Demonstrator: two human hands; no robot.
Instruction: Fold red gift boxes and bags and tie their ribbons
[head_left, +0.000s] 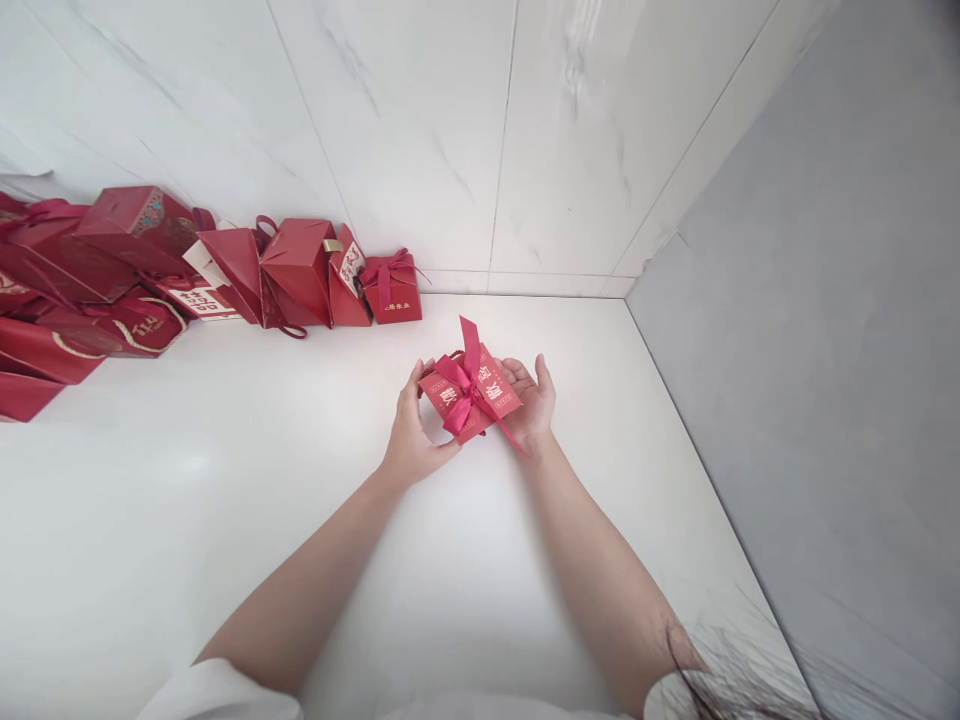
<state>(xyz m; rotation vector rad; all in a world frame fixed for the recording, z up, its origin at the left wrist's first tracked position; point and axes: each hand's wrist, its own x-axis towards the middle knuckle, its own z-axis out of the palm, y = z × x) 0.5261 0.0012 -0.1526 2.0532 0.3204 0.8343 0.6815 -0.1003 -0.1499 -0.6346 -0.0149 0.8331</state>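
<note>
A small red gift box [487, 385] with pale printed characters and a pink ribbon bow sits between both my hands, just above the white tabletop [225, 520]. My left hand [411, 432] curls round its left side, thumb at the near edge. Cupping the right side from beneath is my right hand [534, 398], fingers partly spread against the box. One ribbon tail sticks up; another trails down toward my right wrist.
Several red gift boxes and bags [300, 270] lie in a row along the marble wall at the back left; the nearest is a small ribboned box [391, 288]. A grey wall [825, 350] borders the table on the right.
</note>
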